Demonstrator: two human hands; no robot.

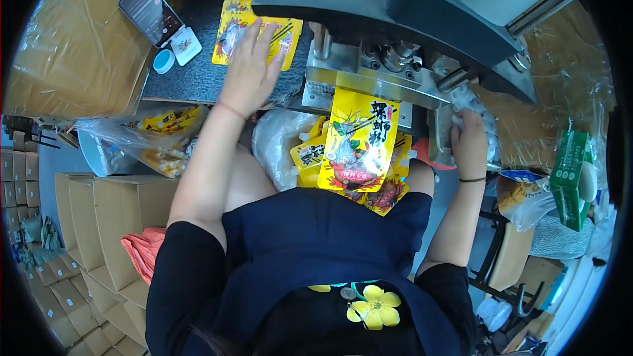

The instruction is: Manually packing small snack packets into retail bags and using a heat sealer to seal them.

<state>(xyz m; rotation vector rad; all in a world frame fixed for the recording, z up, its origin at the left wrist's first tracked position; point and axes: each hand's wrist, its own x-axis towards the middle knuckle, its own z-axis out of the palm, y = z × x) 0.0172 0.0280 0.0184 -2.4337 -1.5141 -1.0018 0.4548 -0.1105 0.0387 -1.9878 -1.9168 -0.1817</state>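
My left hand (250,72) reaches over a stack of flat yellow pouches (231,20) on the dark worktop, its fingers apart and touching the top pouch. In front of me, the press (376,69) has another yellow printed pouch (356,148) hanging down from under its metal bar. Below that one, several more yellow pouches (384,196) lie heaped over my lap, some with white spouts. To the right, my right hand (469,138) dips into a clear bin (440,135) of small translucent plastic pieces (486,122). Its fingers are curled, and whatever they pinch is hidden.
A phone (151,13), a white case (186,46) and a small blue-lidded tub (163,60) sit at the left. Beneath them hangs a plastic bag with yellow pouches (168,122). Cardboard boxes (132,217) stand at lower left; a green box (570,181) is far right.
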